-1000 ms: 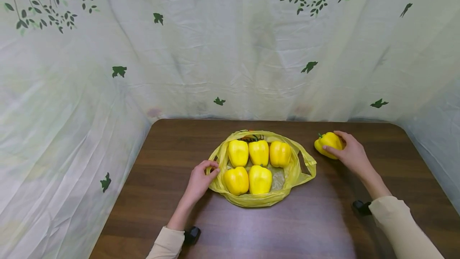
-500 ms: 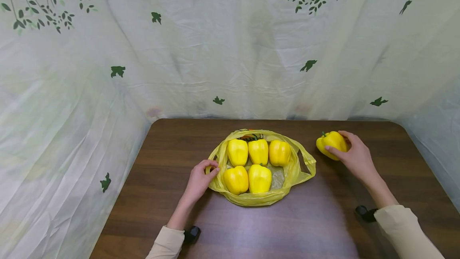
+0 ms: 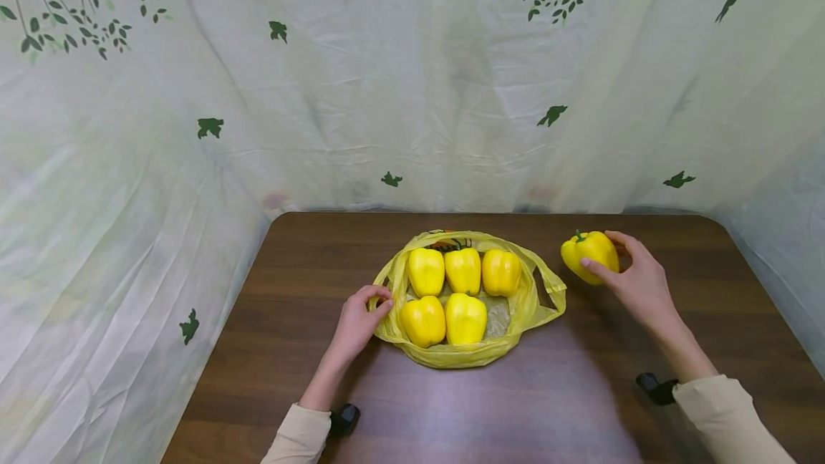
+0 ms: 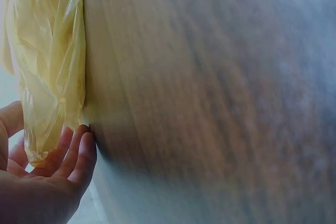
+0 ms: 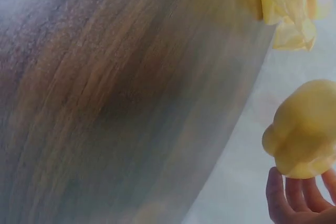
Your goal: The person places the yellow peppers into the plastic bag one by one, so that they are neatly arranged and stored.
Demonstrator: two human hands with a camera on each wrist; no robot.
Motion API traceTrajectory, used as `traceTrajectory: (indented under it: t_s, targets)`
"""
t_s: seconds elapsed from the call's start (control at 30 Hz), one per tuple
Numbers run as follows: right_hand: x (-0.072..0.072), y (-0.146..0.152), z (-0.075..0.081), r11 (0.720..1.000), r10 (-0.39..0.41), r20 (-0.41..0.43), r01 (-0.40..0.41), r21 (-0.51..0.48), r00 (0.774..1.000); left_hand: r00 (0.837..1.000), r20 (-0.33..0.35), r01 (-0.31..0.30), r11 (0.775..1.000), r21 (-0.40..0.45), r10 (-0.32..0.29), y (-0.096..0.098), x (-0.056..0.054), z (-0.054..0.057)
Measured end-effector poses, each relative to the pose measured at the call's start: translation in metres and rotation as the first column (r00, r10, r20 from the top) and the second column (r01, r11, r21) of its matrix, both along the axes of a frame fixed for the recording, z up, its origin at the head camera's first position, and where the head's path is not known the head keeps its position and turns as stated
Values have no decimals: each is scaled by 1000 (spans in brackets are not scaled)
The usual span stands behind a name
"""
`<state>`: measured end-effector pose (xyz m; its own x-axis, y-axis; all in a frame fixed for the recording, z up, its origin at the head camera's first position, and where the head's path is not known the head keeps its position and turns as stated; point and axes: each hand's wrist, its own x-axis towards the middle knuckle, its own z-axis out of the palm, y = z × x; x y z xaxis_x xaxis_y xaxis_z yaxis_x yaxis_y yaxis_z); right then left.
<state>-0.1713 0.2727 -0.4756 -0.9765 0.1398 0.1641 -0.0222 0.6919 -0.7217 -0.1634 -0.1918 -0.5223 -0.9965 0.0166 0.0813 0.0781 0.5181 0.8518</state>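
A yellow plastic bag (image 3: 464, 358) stands with its mouth spread wide on the table. Inside it, several yellow bell peppers sit in two rows, such as one pepper (image 3: 427, 272) at the back left and another (image 3: 467, 319) in front. My left hand (image 3: 357, 322) grips the bag's left side; in the left wrist view, the bag's crumpled edge (image 4: 50, 77) runs between thumb and fingers. To the right of the bag, my right hand (image 3: 638, 285) holds one more yellow bell pepper (image 3: 588, 256) by its right side, stem up. In the right wrist view, this pepper (image 5: 307, 129) shows above the fingertips.
The brown wooden table (image 3: 515, 407) has its far edge just behind the bag. A pale curtain (image 3: 412, 92) with printed leaves hangs beyond it and along the sides. The bag's right handle loop (image 3: 553, 296) sticks out toward my right hand.
My right hand has shifted slightly right and raised the pepper, which has tilted more upright with its stem up. My left hand and the bag stay in place.
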Motion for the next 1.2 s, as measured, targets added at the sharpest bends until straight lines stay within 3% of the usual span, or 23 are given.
traceTrajectory:
  t_s: [0.63,1.2]
  targets:
    - [11,-15,5,992,99,-87,-105,-66,991,1000,6,1,1000,-8,-1,1,0,1]
    - [19,-30,5,963,180,-129,-202,-179,975,1000,26,-5,1000,13,5,0,1,1]
